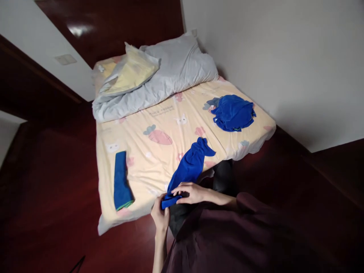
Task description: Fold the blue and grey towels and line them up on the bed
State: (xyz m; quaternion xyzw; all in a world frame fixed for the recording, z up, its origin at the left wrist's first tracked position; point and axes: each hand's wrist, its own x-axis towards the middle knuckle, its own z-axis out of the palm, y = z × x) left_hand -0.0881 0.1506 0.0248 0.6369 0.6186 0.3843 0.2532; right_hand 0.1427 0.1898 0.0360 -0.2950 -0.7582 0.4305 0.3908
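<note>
1. Viewing from the head camera, we locate the blue cloth [189, 163] at the near edge of the bed [153, 167]; its far end lies bunched on the patterned sheet, and its near end is raised in the hands.
2. We note the left hand [160, 212] closed on the left side of the near end, which is doubled into a narrow band.
3. We note the right hand [193, 192] pinching the same band from the right, fingers curled over it.
4. We judge the step in hand to be doubling or straightening this end. The next move calls for matched edges and an even grip from both hands.
5. For reference, we identify a folded cloth [121, 182] with a green edge at left and a blue heap [233, 113] at far right.
</note>
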